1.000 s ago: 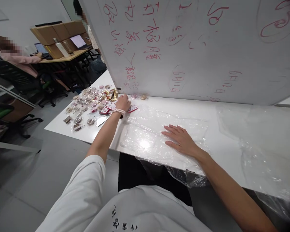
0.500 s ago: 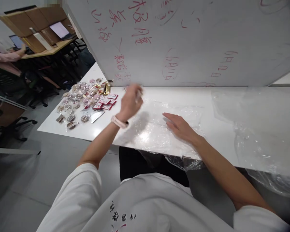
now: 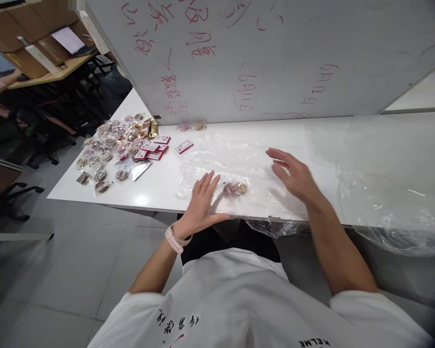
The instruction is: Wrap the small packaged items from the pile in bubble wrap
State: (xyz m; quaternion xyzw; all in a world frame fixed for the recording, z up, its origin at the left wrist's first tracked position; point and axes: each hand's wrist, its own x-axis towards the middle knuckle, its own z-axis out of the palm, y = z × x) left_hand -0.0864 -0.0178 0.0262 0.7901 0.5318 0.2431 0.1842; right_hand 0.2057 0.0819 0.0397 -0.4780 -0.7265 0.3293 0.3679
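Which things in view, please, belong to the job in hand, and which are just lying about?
Seemingly part of the job:
wrapped items beside the left hand
clear plastic near the right hand
probably the pile of similar packets

Seemingly just around:
whiteboard
laptop
far desk

1. Whiteboard (image 3: 275, 58), red handwriting (image 3: 247, 92), along counter's (image 3: 166, 188) far edge.
2. Grey tiled floor (image 3: 58, 270) around counter's near-left corner.
3. Wooden desk (image 3: 72, 65), lit laptop (image 3: 68, 39) on it, beyond far-left corner.
4. Light glare (image 3: 139, 198) near counter's front edge.
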